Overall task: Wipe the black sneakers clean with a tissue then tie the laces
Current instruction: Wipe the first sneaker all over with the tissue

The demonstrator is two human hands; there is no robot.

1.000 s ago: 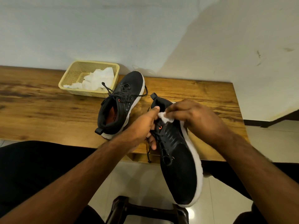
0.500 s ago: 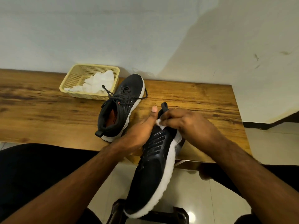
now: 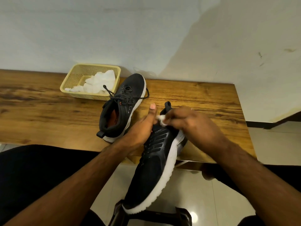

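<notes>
A black sneaker with a white sole (image 3: 151, 173) is held tilted on its side over the table's front edge, toe towards me. My left hand (image 3: 143, 128) grips it at the collar, thumb raised. My right hand (image 3: 190, 123) presses a small white tissue wad (image 3: 161, 119) against the sneaker's heel area. The second black sneaker (image 3: 123, 105) lies on the wooden table (image 3: 48, 111) with its laces loose, toe pointing towards the wall.
A yellow plastic basket (image 3: 73, 75) with white tissues (image 3: 99, 82) stands at the back of the table beside the wall. A dark stool (image 3: 162, 216) is below the held sneaker, over a tiled floor. My legs in black flank it.
The held sneaker has rolled from upper-facing-me onto its side, its toe swinging left. My right hand with the tissue stays at the heel, shifting slightly.
</notes>
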